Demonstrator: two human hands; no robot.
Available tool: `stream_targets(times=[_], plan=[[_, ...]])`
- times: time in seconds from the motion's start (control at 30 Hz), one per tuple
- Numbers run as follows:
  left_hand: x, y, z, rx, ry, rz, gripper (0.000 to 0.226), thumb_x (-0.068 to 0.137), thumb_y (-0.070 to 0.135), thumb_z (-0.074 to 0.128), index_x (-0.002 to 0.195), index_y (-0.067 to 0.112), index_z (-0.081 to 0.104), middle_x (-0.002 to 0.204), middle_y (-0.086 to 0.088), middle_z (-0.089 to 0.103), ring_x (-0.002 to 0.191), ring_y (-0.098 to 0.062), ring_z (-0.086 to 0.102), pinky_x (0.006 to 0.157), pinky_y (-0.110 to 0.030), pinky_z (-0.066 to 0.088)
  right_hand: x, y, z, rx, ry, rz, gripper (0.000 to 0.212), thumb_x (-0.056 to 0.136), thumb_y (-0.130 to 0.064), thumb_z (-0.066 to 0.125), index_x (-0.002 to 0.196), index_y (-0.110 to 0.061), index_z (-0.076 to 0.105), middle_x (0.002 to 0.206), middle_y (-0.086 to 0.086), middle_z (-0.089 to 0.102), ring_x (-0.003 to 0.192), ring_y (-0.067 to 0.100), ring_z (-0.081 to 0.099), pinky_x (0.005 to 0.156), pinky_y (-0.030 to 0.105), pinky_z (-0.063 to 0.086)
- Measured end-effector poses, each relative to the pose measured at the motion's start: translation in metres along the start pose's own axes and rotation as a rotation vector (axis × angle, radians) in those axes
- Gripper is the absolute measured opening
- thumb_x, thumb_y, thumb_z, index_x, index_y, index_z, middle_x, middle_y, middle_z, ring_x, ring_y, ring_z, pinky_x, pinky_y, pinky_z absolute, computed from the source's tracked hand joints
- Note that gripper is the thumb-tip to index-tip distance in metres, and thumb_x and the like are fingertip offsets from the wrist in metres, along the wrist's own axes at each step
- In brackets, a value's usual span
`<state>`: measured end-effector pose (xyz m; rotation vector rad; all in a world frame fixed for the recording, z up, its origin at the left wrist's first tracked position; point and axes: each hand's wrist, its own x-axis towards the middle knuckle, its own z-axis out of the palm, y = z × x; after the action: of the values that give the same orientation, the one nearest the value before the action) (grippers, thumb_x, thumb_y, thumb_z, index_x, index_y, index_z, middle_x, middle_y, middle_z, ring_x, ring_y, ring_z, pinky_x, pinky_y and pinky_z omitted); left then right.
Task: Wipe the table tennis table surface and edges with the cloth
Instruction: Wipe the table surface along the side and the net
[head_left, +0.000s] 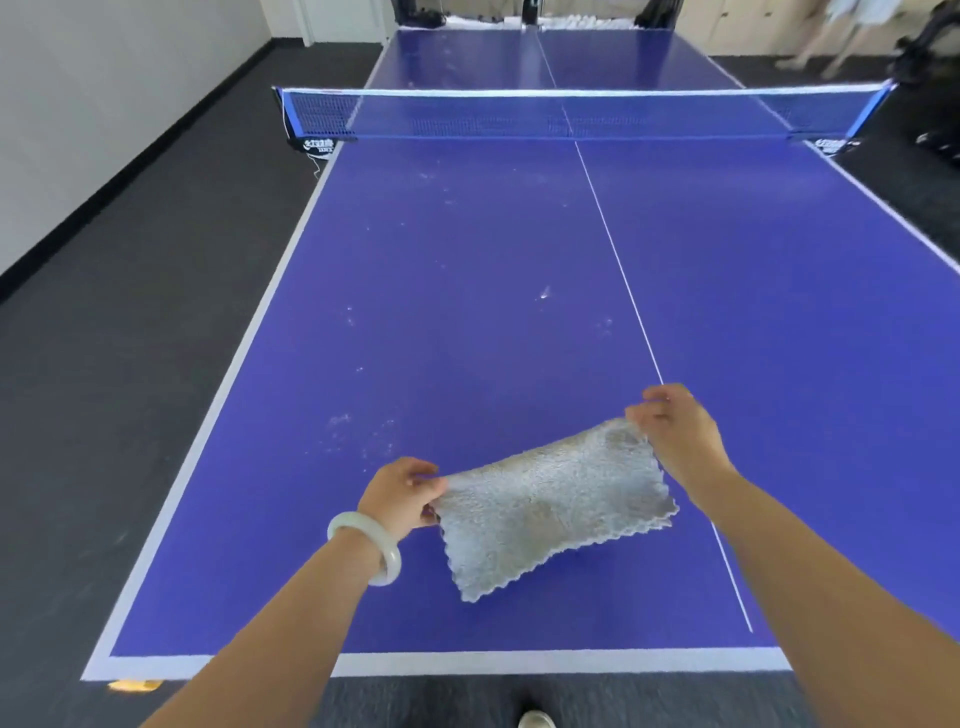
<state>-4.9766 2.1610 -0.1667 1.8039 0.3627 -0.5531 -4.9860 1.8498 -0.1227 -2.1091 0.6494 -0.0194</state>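
A grey fluffy cloth with scalloped edges is stretched out just above the near half of the blue table tennis table. My left hand pinches its left corner, a pale bangle on that wrist. My right hand pinches the far right corner, close to the white centre line. The cloth's near edge hangs loose towards me. Pale dusty specks and smears dot the table's left half, in front of the cloth and up towards the net.
The net spans the table's middle, clamped at both sides. Dark floor runs along the left, with a white wall beyond. A person's legs show at the far right. My shoe tip is below the near table edge.
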Motion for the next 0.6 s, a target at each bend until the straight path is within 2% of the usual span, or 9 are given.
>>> stream_targets(times=[0.07,0.1,0.17,0.23,0.33,0.43,0.53,0.6], plan=[[0.008,-0.017,0.012,0.275,0.047,0.031,0.03,0.098,0.022,0.057,0.126,0.014,0.054,0.119,-0.004,0.059,0.097,-0.022,0.061,0.08,-0.031,0.049,0.003,-0.003,0.017,-0.094,0.1,0.006,0.04,0.1,-0.026,0.057,0.136,-0.01,0.05,0.129,0.003,0.056,0.111,0.025,0.056,0.089,0.041,0.05],[0.009,-0.027,0.015,0.424,0.071,0.075,0.034,0.1,0.024,0.053,0.132,0.015,0.05,0.127,-0.002,0.054,0.106,-0.021,0.057,0.081,-0.028,0.044,-0.001,0.0,0.032,-0.146,0.131,0.025,0.041,0.101,-0.022,0.055,0.138,-0.005,0.048,0.134,0.009,0.053,0.12,0.03,0.052,0.099,0.048,0.045],[0.011,-0.049,0.015,0.69,0.101,0.189,0.038,0.103,0.026,0.047,0.139,0.014,0.045,0.136,-0.001,0.046,0.12,-0.019,0.05,0.088,-0.026,0.041,-0.02,0.016,0.072,-0.259,0.105,0.074,0.039,0.102,-0.017,0.05,0.135,0.003,0.048,0.132,0.018,0.052,0.126,0.037,0.047,0.107,0.048,0.038],[0.013,-0.071,0.009,0.887,0.098,0.334,0.04,0.104,0.026,0.042,0.143,0.015,0.041,0.143,0.001,0.04,0.129,-0.016,0.042,0.099,-0.025,0.039,-0.043,0.031,0.115,-0.34,0.023,0.107,0.042,0.104,-0.018,0.046,0.14,0.004,0.043,0.139,0.019,0.047,0.135,0.035,0.039,0.114,0.04,0.027],[0.023,-0.095,-0.005,1.111,0.026,0.489,0.047,0.106,0.027,0.035,0.151,0.014,0.031,0.158,0.0,0.023,0.146,-0.018,0.023,0.116,-0.026,0.023,-0.053,0.043,0.164,-0.352,0.019,0.099,0.055,0.106,-0.024,0.041,0.152,0.002,0.025,0.159,0.016,0.026,0.148,0.03,0.021,0.121,0.034,0.017],[0.035,-0.11,-0.021,1.237,-0.016,0.547,0.056,0.106,0.034,0.029,0.157,0.012,0.019,0.165,-0.003,0.007,0.153,-0.02,0.006,0.123,-0.03,0.006,-0.039,0.046,0.196,-0.404,0.014,0.108,0.067,0.108,-0.035,0.03,0.158,-0.001,-0.001,0.167,0.014,-0.005,0.155,0.025,-0.007,0.126,0.036,-0.002],[0.046,-0.115,-0.032,1.353,-0.071,0.68,0.063,0.102,0.044,0.019,0.153,0.008,0.032,0.162,-0.006,0.02,0.149,-0.025,0.02,0.124,-0.038,0.008,-0.027,0.06,0.216,-0.539,0.061,0.103,0.073,0.107,-0.045,0.018,0.154,-0.002,-0.016,0.165,0.015,-0.019,0.153,0.025,-0.018,0.124,0.039,-0.012],[0.053,-0.12,-0.035,1.421,-0.147,0.767,0.071,0.101,0.051,0.005,0.154,0.01,0.027,0.162,-0.005,0.017,0.149,-0.027,0.018,0.12,-0.037,0.005,-0.027,0.075,0.216,-0.658,0.072,0.034,0.076,0.102,-0.052,0.007,0.154,-0.003,-0.02,0.164,0.014,-0.022,0.152,0.025,-0.02,0.123,0.039,-0.015]])
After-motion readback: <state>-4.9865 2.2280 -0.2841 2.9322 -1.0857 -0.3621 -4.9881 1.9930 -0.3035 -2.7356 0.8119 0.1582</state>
